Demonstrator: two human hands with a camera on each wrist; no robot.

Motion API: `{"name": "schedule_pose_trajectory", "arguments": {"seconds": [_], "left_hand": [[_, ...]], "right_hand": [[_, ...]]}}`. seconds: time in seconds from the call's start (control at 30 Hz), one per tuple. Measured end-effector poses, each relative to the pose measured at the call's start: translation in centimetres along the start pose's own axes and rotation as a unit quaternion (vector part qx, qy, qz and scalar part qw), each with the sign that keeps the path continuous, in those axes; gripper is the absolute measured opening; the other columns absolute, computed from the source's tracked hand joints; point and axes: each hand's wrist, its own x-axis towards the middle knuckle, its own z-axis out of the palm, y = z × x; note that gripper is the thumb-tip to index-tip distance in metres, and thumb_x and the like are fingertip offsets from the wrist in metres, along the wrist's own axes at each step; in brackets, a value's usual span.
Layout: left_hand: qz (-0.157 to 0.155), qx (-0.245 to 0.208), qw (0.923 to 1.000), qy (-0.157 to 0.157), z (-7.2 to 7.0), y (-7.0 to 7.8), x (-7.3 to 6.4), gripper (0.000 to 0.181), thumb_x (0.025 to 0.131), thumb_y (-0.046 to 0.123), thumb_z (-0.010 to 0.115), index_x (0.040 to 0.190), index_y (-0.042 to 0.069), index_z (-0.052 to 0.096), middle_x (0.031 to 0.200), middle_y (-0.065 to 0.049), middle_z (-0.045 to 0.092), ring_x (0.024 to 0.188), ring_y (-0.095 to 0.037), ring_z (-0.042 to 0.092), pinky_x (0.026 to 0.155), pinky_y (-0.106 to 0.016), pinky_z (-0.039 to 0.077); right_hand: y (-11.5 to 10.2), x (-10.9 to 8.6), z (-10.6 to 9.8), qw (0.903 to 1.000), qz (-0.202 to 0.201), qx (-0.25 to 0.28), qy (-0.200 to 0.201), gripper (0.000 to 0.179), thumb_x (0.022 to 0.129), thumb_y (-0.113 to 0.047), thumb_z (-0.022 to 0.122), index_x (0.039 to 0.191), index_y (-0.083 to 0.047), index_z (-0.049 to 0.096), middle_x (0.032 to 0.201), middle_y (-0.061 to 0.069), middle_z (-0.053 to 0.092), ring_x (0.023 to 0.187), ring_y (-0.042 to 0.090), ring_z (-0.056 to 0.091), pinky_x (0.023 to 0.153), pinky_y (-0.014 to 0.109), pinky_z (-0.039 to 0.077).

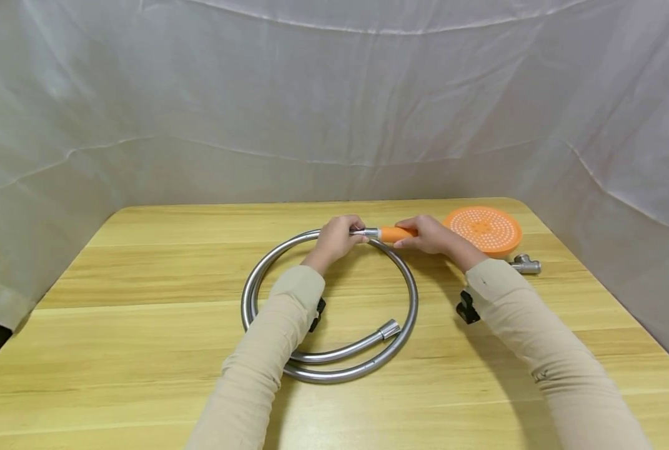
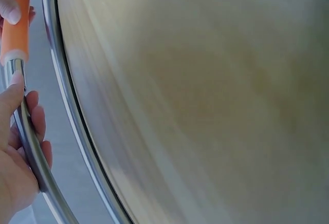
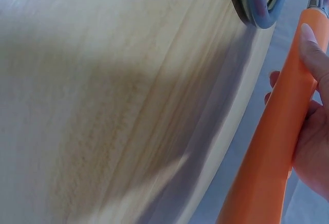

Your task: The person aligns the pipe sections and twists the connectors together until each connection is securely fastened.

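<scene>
An orange shower head [image 1: 483, 230] with a perforated round face lies toward the back right, its handle [image 3: 277, 131] reaching left. My right hand [image 1: 428, 234] grips that handle, thumb along its side in the right wrist view. Coiled on the wooden table is a silver shower hose [image 1: 411, 294]. My left hand [image 1: 336, 237] pinches the hose's metal end fitting [image 2: 14, 69], thumb on the metal and fingers curled round the hose behind it. Fitting and handle end meet in line between the two hands. The hose's other end, a flared metal nut [image 1: 390, 329], rests inside the coil.
A small metal valve fitting [image 1: 526, 265] lies near the shower head, partly hidden by the right sleeve. The wooden table [image 1: 143, 350] is bordered by hanging grey-white cloth [image 1: 312, 112] at the back and sides.
</scene>
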Motion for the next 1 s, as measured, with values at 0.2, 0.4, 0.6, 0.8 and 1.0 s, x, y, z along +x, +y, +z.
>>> {"name": "schedule_pose_trajectory", "arguments": {"seconds": [0.2,0.4,0.6,0.8,1.0], "left_hand": [[0.002,0.019,0.9996,-0.02,-0.15,0.07,0.07,0.032,0.085,0.027,0.066,0.111,0.008,0.067,0.109,-0.006,0.069,0.099,-0.019,0.062,0.09,-0.034,0.047],[0.003,0.05,0.9983,-0.03,-0.2,0.12,0.19,0.027,0.085,0.028,0.065,0.105,0.01,0.069,0.103,-0.004,0.069,0.092,-0.017,0.062,0.086,-0.033,0.048],[0.005,0.034,0.9991,-0.025,-0.25,0.24,0.21,0.024,0.085,0.026,0.066,0.1,0.007,0.068,0.097,-0.005,0.069,0.086,-0.017,0.06,0.082,-0.032,0.048],[0.016,0.03,0.9992,-0.018,-0.12,0.46,0.1,0.021,0.085,0.022,0.066,0.099,0.006,0.066,0.094,-0.006,0.068,0.082,-0.017,0.058,0.078,-0.031,0.048],[0.014,0.029,0.9993,-0.019,-0.08,0.55,0.1,0.021,0.086,0.022,0.066,0.099,0.006,0.064,0.096,-0.006,0.068,0.084,-0.018,0.059,0.078,-0.032,0.048]], "right_hand": [[-0.21,-0.01,-0.1,1.0,0.003,0.003,-0.001,0.037,0.085,-0.019,0.068,0.115,0.001,0.063,0.088,0.012,0.063,0.077,0.021,0.05,0.073,0.034,0.041],[-0.4,0.01,-0.17,1.0,0.002,0.0,-0.005,0.036,0.084,-0.018,0.068,0.115,0.001,0.063,0.089,0.012,0.063,0.077,0.021,0.05,0.073,0.034,0.041],[-0.19,0.19,-0.22,1.0,-0.003,0.0,-0.002,0.035,0.084,-0.019,0.068,0.113,0.0,0.064,0.086,0.011,0.062,0.076,0.02,0.05,0.072,0.034,0.041],[-0.01,0.08,-0.27,1.0,-0.003,0.0,0.004,0.036,0.084,-0.02,0.068,0.114,0.0,0.064,0.091,0.012,0.065,0.078,0.021,0.052,0.075,0.036,0.042],[0.09,0.02,-0.26,1.0,0.004,0.003,0.003,0.037,0.085,-0.021,0.068,0.114,0.0,0.063,0.09,0.012,0.064,0.077,0.021,0.051,0.073,0.034,0.041]]}}
